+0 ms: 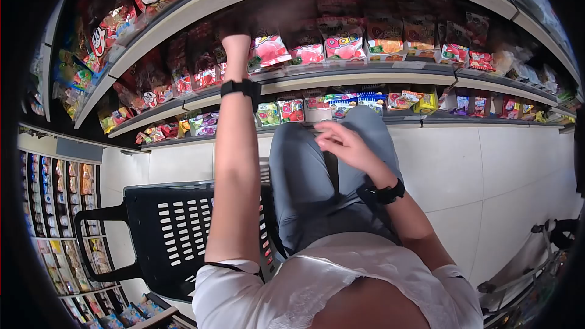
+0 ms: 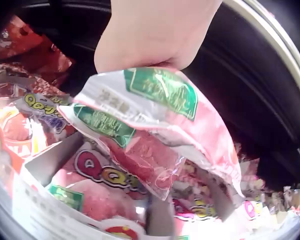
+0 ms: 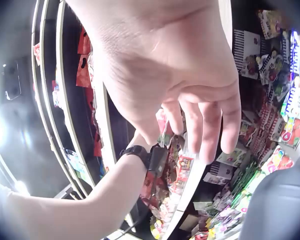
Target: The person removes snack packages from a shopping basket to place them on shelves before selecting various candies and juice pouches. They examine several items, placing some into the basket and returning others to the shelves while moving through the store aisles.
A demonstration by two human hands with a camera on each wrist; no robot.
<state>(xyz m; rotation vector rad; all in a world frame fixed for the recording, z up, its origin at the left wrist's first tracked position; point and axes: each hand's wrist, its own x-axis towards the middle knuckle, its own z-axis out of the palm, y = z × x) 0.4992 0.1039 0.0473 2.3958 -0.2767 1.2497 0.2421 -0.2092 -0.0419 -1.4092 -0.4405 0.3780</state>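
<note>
Nearest, low left: black plastic basket (image 1: 177, 225) with slotted walls and a loop handle, standing on the pale tiled floor (image 1: 499, 170) just beside a knee in grey trousers (image 1: 304, 164). Above that knee: right hand (image 1: 341, 143), black band at the wrist, fingers loosely bent and slightly spread, holding nothing, touching nothing. Further out, left of centre: left arm raised straight to the shelving, black wrist strap (image 1: 241, 88) level with the middle shelf edge (image 1: 365, 76). At the arm's end: left hand (image 2: 155, 30), fingers curled and pinching the top edge of a pink snack packet (image 2: 155, 115). Packet: glossy crumpled plastic, pink and white, green label panels with pale lettering, a darker red picture at the lower corner; hanging tilted from the hand, lifted just above the shelf stock; whether one packet or two layered together, cannot tell. Directly beneath: matching packets with large coloured letters (image 2: 100, 172), upright in a grey cardboard display tray (image 2: 45, 165). Left of these: red packets, packed close. Farthest: more shelf rows above and below, crowded with bright sweets bags, running off right.
</note>
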